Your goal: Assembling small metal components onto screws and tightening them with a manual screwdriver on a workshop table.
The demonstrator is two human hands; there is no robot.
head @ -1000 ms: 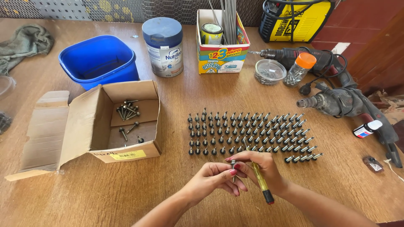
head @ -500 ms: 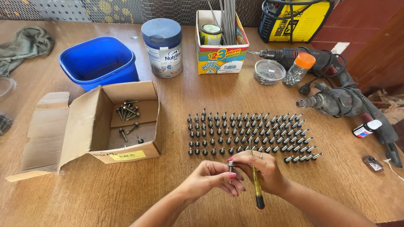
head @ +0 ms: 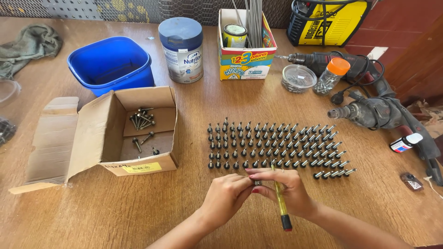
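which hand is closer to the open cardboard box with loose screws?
Left. The left hand is just right of and below the open cardboard box; the right hand, holding a yellow tool, sits farther right.

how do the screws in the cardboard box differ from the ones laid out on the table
The screws in the cardboard box lie loose in a small jumbled pile, pointing every way; the screws on the table stand in neat rows. The box holds only a handful; the table rows hold many more. The box screws sit apart from both hands; the table rows run right up to the right hand. Both look like the same dark, washer-headed kind.
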